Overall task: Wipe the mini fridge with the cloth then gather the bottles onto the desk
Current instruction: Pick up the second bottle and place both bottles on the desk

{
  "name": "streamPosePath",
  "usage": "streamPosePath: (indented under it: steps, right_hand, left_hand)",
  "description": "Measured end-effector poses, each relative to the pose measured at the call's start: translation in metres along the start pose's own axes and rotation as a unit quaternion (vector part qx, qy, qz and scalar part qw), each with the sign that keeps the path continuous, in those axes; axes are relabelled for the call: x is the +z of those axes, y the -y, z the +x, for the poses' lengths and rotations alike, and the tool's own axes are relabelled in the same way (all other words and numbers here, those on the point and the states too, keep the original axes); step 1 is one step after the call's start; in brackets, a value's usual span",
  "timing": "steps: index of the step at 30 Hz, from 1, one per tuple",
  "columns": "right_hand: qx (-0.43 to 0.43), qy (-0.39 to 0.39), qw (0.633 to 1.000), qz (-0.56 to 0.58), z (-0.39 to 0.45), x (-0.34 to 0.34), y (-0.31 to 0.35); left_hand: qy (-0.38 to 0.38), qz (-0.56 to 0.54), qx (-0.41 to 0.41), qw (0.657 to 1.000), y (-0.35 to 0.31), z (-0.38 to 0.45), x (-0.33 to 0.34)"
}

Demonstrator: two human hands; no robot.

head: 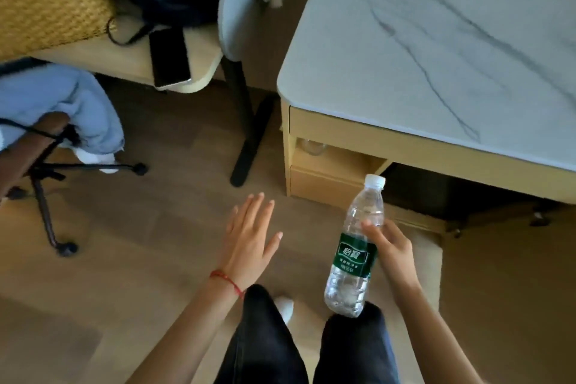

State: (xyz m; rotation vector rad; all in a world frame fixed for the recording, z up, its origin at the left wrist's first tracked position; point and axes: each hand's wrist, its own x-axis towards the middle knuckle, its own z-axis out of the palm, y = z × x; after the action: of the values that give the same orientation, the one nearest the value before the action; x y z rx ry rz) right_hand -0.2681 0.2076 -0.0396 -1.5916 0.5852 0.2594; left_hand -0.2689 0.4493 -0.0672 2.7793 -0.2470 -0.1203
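The right hand (393,251) grips a capped, green-labelled, nearly empty clear bottle (355,248) near the marble-topped desk (436,40), while the left hand (249,235) hangs spread and empty.

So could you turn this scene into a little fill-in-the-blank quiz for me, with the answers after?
1. The right hand holds a clear water bottle with a ____ label.
2. The left hand is open and holds ____.
3. The bottle's cap is ____ in colour.
4. The dark phone lies on the seat of a ____.

Missing words: green; nothing; white; chair
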Motion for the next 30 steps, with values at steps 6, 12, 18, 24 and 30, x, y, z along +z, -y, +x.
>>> streamPosePath:
  steps: [6, 12, 18, 24, 30]
  right_hand:
    - [0.031, -0.149, 0.984, 0.094, -0.050, -0.022, -0.028]
    - [0.055, -0.304, 0.934, 0.178, -0.119, -0.065, -0.066]
    - [0.067, -0.431, 0.866, 0.244, -0.191, -0.104, -0.100]
    - [0.066, -0.519, 0.798, 0.299, -0.266, -0.140, -0.139]
    - [0.060, -0.565, 0.748, 0.342, -0.338, -0.184, -0.186]
  left_hand:
    - [0.013, -0.015, 0.145, 0.989, -0.019, 0.029, 0.001]
    - [0.072, -0.005, 0.314, 0.947, -0.095, 0.036, 0.017]
    - [0.131, -0.006, 0.451, 0.883, -0.176, 0.012, 0.042]
    - [0.165, 0.001, 0.554, 0.816, -0.262, -0.042, 0.068]
    - [0.177, 0.021, 0.607, 0.774, -0.343, -0.112, 0.094]
